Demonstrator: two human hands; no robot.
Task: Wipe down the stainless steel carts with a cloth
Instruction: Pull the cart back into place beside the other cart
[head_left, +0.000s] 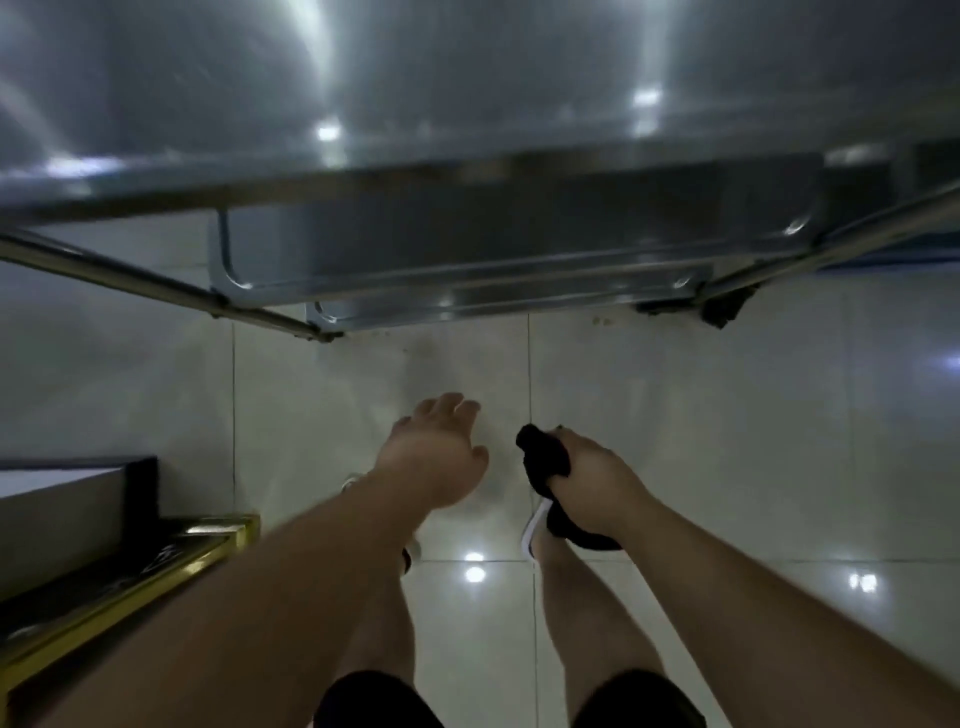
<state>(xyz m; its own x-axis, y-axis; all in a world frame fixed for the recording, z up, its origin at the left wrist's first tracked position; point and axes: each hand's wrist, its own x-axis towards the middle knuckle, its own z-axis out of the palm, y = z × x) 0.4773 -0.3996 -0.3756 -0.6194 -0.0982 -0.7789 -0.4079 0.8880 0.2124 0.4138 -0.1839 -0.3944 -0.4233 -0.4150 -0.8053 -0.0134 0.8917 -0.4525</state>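
Note:
A stainless steel cart (467, 104) fills the top of the head view, its shiny top shelf nearest me and lower shelves (467, 265) showing beneath it. My right hand (592, 473) grips a bunched black cloth (545, 462) over the floor, short of the cart's front edge. To its left, my left hand (436, 447) hangs with fingers relaxed, palm down, holding nothing. Both hands are below the cart's top and touch no part of it.
White glossy floor tiles (701, 441) lie under my hands and legs. A gold-trimmed dark step or platform (156, 561) stands at the lower left, with a pale box-like surface (62, 499) above it. Cart legs (156, 291) slant down on both sides.

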